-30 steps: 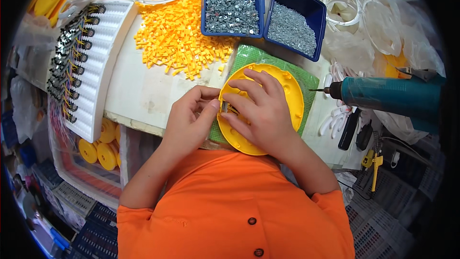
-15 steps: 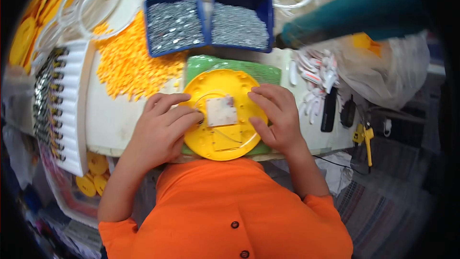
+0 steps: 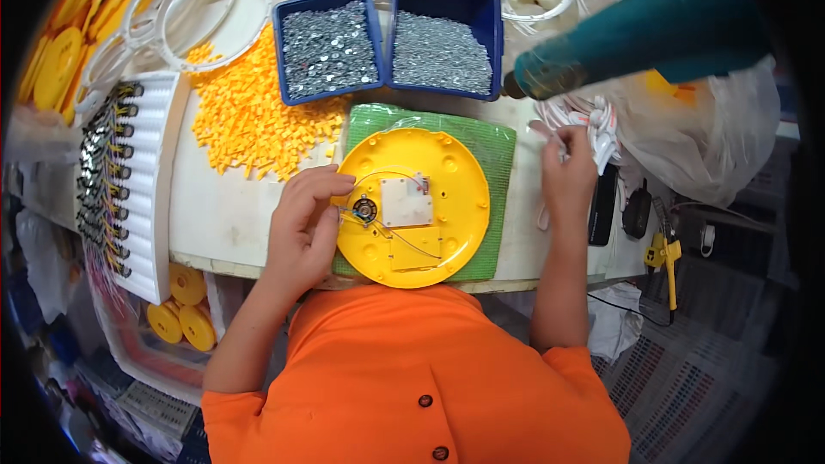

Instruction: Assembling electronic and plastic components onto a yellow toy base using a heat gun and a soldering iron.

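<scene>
The shell (image 3: 460, 206) is bright yellow, its square box (image 3: 406, 203) white. The mat (image 3: 501, 172) is green with a fine grid, the tabletop (image 3: 228, 215) off-white, the bins (image 3: 443, 2) dark blue, the heaped pieces (image 3: 258, 112) orange-yellow, the tool (image 3: 636, 39) teal, the shirt (image 3: 369, 369) orange with dark buttons (image 3: 425, 400).

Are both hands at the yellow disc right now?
No, only the left hand is at the yellow disc; the right hand is off to its right, by the white parts.

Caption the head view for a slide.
Left-hand grip at the rim of a round yellow plastic housing on a textured green mat; right-hand grip at looped white cables.
</scene>
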`<state>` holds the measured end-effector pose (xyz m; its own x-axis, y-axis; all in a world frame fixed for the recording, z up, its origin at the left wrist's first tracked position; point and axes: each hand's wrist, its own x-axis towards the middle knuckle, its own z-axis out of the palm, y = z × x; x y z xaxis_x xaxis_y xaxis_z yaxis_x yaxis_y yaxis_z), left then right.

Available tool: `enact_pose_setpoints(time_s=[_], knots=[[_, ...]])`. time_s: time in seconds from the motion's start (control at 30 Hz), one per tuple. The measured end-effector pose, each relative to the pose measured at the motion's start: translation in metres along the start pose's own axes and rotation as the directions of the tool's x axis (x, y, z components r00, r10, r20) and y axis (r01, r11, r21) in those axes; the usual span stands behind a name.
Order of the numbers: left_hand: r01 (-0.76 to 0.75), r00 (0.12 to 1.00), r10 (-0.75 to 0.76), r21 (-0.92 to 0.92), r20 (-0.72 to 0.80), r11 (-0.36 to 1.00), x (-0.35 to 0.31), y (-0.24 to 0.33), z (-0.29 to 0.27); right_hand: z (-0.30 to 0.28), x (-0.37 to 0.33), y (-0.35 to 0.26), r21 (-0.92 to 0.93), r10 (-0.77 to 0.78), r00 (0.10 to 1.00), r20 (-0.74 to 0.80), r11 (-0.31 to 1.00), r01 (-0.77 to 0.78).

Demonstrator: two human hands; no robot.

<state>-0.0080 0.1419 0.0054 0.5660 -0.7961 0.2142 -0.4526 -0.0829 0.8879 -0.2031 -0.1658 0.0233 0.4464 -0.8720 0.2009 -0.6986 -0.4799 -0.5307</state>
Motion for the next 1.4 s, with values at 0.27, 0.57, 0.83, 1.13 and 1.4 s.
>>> enact_pose_setpoints(time_s=[0.27,0.57,0.83,1.13,1.4], knots=[[0.080,0.971,-0.123,-0.203,-0.206,0.976,-0.005,-0.002,0.018,0.014,0.000,-0.052,0.745,-0.143,0.956,0.255,0.660,-0.100],[0.029,0.971,-0.059,-0.131,-0.231,0.991,-0.005,-0.003,0.018,0.048,0.006,-0.110,0.365,-0.717,0.607,0.342,0.697,0.617],[0.095,0.972,-0.138,-0.219,-0.189,0.971,-0.005,0.001,0.015,0.055,0.007,-0.105,0.327,-0.783,0.520,0.342,0.618,0.715],[0.114,0.973,-0.152,-0.208,-0.175,0.972,-0.004,0.002,0.016,0.056,0.002,-0.107,0.281,-0.767,0.571,0.292,0.640,0.715],[0.083,0.977,-0.116,-0.181,-0.181,0.980,-0.006,0.000,0.017,0.053,0.003,-0.107,0.250,-0.756,0.577,0.308,0.650,0.718]])
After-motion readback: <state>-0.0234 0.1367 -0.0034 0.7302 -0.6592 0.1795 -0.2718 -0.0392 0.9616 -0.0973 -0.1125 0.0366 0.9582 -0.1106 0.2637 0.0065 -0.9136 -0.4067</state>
